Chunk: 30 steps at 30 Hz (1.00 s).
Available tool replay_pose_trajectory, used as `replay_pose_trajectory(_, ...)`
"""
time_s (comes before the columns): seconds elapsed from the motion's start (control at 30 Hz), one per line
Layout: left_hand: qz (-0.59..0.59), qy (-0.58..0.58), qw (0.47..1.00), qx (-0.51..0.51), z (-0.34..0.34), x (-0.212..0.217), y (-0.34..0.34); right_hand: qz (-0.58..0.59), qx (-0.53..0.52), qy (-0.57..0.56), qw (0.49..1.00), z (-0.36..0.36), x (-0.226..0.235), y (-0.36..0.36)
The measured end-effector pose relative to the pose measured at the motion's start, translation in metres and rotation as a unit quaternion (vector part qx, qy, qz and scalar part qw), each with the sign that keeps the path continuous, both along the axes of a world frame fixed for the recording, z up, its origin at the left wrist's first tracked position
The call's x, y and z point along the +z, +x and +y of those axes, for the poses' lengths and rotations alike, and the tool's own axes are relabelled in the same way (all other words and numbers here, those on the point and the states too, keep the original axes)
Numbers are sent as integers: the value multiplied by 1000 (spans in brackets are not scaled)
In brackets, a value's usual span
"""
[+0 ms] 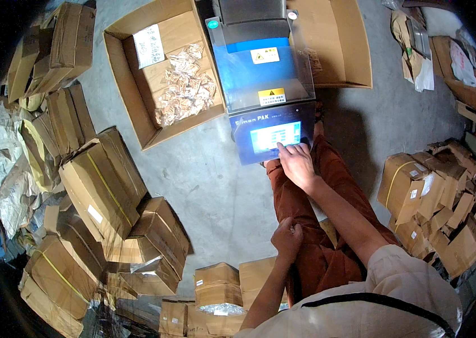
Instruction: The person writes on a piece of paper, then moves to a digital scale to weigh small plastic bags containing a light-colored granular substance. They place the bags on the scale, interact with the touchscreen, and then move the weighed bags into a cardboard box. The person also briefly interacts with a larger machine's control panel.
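My right hand [296, 164] reaches to the lower edge of a lit touchscreen [272, 135], its fingers stretched out and holding nothing. The fingertips touch or nearly touch the screen. It is set in the dark blue front panel of a packing machine [243, 151], which has a clear cover and yellow warning labels. On my left thigh, over the red-brown trousers [283, 191], rests my left hand [287, 241], closed into a fist. A small pale spot shows at its fingers; I cannot make out what it is.
Left of the machine, an open cardboard box [165, 132] holds a heap of small packets [187, 84] and a handwritten sheet [148, 45]. Another open box [356, 50] stands to its right. Stacked cartons [103, 180] line the left side, and more cartons [401, 186] crowd the right.
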<state>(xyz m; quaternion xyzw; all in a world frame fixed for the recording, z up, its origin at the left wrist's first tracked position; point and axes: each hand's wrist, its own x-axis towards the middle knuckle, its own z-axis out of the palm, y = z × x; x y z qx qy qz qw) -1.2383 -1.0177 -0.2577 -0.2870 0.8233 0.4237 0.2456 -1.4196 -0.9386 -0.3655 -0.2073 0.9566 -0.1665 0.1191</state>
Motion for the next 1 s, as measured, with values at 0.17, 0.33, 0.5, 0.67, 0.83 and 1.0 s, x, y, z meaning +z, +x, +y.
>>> replay_pose_trajectory(0.17,-8,2,1000,-2,0,2,-1,-7,9,5,1000,0,2,1)
replay_pose_trajectory(0.33,-5,12,1000,3,-1,1,-1,-67,36,39,996,-3,7,7)
replay_pose_trajectory(0.5,5,15,1000,12,-1,2,-2,-97,41,25,994,-11,4,9)
replay_pose_trajectory(0.67,-3,8,1000,4,1,0,0,-64,34,-5,997,-17,5,7)
replay_pose_trajectory(0.83,1,6,1000,9,0,0,1,-79,59,39,994,-19,11,5)
replay_pose_trajectory(1.0,11,18,1000,16,1,2,-2,-13,52,10,999,-13,2,5)
